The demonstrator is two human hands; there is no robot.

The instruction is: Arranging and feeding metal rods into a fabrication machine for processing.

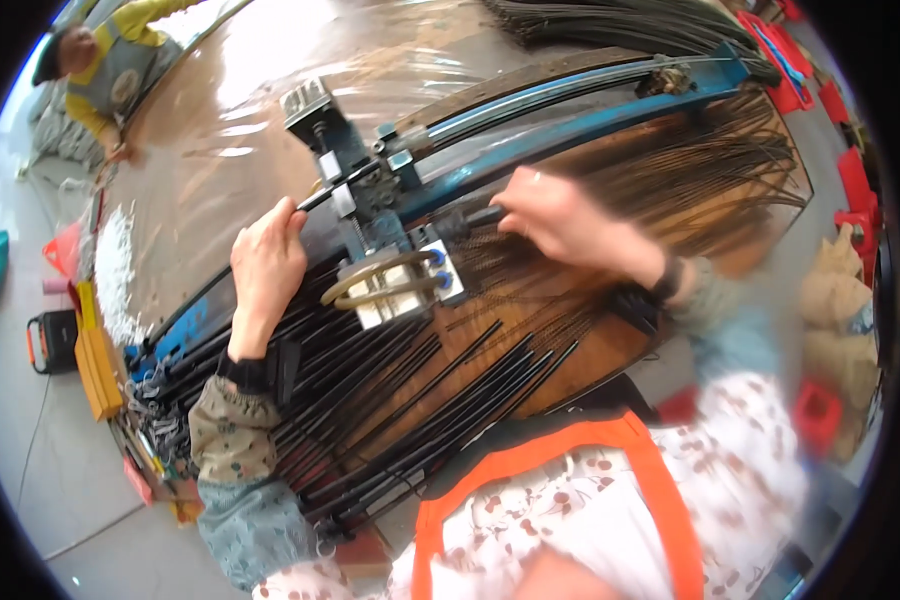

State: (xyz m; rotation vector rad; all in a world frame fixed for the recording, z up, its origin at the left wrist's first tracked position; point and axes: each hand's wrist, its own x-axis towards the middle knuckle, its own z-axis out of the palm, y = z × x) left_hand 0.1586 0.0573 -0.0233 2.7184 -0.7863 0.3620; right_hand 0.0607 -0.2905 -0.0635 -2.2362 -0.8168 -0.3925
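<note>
My left hand (268, 258) is closed, thumb and fingers pinching a thin black rod (318, 198) that runs into the clamping machine (378, 188). This machine has a metal block at its far end and a pale block with two blue fittings and looped tan hoses (375, 280) at its near end. My right hand (560, 215), a little blurred, is closed on a short black handle (484, 216) on the machine's right side. Under and in front of my hands lie long black rods (450, 400) in a loose bundle.
A long blue rail (580, 135) stretches to the far right. Beside it lie thin dark wires (690, 165), with another bundle (630, 25) behind. Metal parts (165, 415) and a yellow bin (95, 360) sit at left. Another person (130, 65) is at the far left of the table.
</note>
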